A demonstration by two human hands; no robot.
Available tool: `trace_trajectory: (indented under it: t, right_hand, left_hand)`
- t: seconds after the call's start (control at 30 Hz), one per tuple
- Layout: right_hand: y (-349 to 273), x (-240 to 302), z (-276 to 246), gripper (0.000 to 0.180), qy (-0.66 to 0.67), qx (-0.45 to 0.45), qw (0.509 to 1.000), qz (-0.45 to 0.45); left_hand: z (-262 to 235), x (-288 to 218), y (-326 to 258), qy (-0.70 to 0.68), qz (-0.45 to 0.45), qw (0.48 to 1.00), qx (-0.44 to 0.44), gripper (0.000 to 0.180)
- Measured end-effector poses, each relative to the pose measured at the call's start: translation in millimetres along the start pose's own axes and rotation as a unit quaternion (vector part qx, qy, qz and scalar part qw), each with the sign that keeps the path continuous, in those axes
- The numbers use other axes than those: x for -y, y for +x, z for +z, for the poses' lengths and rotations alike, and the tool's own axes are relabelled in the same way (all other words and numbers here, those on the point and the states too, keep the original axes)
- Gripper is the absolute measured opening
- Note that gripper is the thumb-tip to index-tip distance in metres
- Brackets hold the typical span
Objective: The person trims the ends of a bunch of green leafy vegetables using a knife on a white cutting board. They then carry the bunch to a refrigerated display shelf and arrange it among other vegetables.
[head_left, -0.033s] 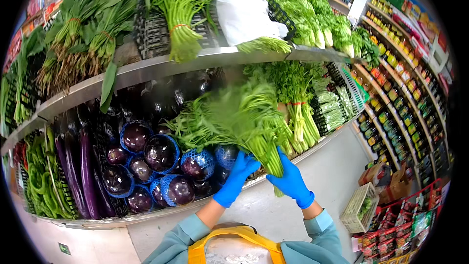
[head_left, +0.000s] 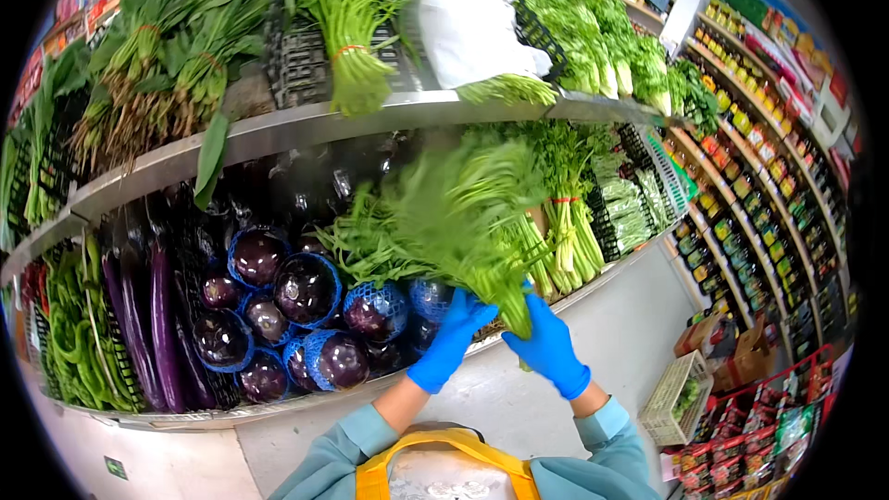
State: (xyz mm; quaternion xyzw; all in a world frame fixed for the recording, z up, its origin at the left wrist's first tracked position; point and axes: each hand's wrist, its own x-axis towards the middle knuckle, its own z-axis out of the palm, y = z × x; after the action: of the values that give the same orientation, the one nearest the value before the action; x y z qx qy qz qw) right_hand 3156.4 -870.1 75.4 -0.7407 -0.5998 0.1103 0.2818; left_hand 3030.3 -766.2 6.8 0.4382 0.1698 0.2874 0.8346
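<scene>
A bunch of long-stemmed leafy greens [head_left: 495, 264] is between my two blue-gloved hands, its stem ends toward me. My right hand [head_left: 546, 344] is closed around the lower stems from the right. My left hand [head_left: 454, 341] presses against them from the left, fingers bent and partly hidden by the bunch. The leafy tops lean away over the lower shelf and are smeared by motion. Beside them on the left lies a heap of narrow-leaved greens [head_left: 370, 236]. Behind, to the right, stands celery [head_left: 567, 213] with a red tie.
Round eggplants [head_left: 306, 292] in blue netting, long eggplants [head_left: 165, 324] and green peppers [head_left: 83, 343] fill the lower shelf leftward. A metal ledge [head_left: 324, 122] runs above, bearing tied greens and a white bag [head_left: 477, 28]. A pale crate [head_left: 676, 398] stands on the floor at right.
The bunch has turned between my hands, and its blurred leafy tops have swung slightly. My right hand has shifted a little to the left.
</scene>
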Motion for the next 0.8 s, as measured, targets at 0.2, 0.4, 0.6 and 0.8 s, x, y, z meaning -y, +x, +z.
trace_trajectory:
  t: [0.2,0.4,0.6,0.8]
  right_hand:
    - [-21,18,29,0.104,-0.103,0.058,0.991,-0.065]
    - [-9,14,31,0.106,0.227,0.174,0.957,0.049]
    - [2,-8,22,0.075,0.344,0.097,0.931,0.072]
    - [25,36,9,0.077,-0.126,-0.042,0.978,-0.164]
  left_hand:
    - [-5,2,-19,-0.333,0.019,0.941,-0.05,0.039]
    - [-4,10,-37,-0.496,0.007,0.867,-0.036,0.046]
    - [1,32,-1,-0.144,0.204,0.968,-0.034,0.042]
    - [-15,-28,-14,-0.219,0.114,0.969,-0.031,0.049]
